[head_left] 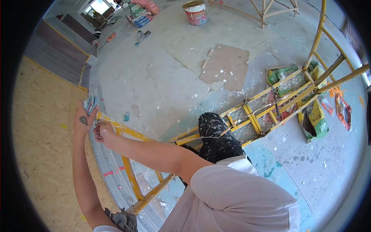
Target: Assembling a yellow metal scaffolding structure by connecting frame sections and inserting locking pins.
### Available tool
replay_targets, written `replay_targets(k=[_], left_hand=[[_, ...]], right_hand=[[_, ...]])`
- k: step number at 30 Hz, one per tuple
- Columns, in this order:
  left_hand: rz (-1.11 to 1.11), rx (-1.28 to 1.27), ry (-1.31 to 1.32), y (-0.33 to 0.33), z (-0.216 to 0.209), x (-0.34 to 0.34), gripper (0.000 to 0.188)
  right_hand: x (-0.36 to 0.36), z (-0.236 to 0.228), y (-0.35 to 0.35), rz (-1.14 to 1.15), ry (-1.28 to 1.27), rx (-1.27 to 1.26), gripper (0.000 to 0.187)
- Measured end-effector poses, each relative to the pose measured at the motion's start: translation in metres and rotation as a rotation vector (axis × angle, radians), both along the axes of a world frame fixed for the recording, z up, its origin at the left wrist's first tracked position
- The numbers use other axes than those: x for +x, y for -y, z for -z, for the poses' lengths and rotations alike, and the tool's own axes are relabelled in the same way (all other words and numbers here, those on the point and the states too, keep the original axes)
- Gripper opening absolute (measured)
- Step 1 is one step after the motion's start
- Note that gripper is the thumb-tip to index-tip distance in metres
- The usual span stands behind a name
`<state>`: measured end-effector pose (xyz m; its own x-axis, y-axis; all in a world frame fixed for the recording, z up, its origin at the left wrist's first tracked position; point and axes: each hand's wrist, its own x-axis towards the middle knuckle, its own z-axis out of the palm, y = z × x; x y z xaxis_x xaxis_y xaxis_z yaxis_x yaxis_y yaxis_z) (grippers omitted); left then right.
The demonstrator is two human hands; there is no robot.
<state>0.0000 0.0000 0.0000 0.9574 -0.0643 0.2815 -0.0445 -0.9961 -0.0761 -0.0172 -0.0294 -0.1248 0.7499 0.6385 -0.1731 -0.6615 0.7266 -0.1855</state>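
Note:
My left hand point(82, 118) is closed on a crumpled light-blue and white wad point(91, 104), which could be cloth or film. It is against the edge of a wood-chip board panel point(46, 135). Just below and to the right is my right hand point(103, 132), its fingers curled beside the end of a yellow scaffold rail point(129, 132). Something small may be between those fingers, but I cannot make it out. My right forearm reaches across above the yellow frame.
My paint-spattered knee point(214, 135) is over a yellow scaffold platform point(251, 116). Green and yellow sacks point(315, 118) lie beneath its right end. Farther off are a paint bucket point(195, 13), a brown cardboard sheet point(226, 67) and a wooden trestle point(262, 13). Grey cloth point(124, 221) hangs near my left elbow.

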Motion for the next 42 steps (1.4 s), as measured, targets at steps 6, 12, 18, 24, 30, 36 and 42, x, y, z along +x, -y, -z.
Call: replay_targets(k=[6,12,18,24,30,36,42], left_hand=[[-0.058,0.027,0.02,-0.022,0.029,-0.026,0.06],[0.098,-0.048,0.042,0.026,0.012,0.018,0.062],[0.035,0.04,0.086,-0.046,0.026,-0.035,0.06],[-0.122,0.066,-0.017,0.028,0.017,-0.011,0.076],[-0.157,0.03,-0.06,0.031,0.012,-0.014,0.078],[-0.212,0.042,-0.06,0.019,0.014,-0.024,0.078],[-0.192,0.076,-0.051,0.02,0.014,-0.025,0.082]], right_hand=[[-0.029,0.03,-0.005,-0.108,-0.066,-0.048,0.029],[0.031,0.031,-0.003,0.99,0.471,-0.971,0.038],[-0.036,0.028,-0.01,0.106,0.204,-0.241,0.04],[0.013,0.061,0.018,0.552,0.49,-0.8,0.048],[-0.006,0.044,0.019,0.61,0.675,-0.993,0.037],[-0.022,0.009,0.03,-0.027,0.022,-0.056,0.041],[-0.019,0.028,0.025,-0.098,-0.089,-0.147,0.042]])
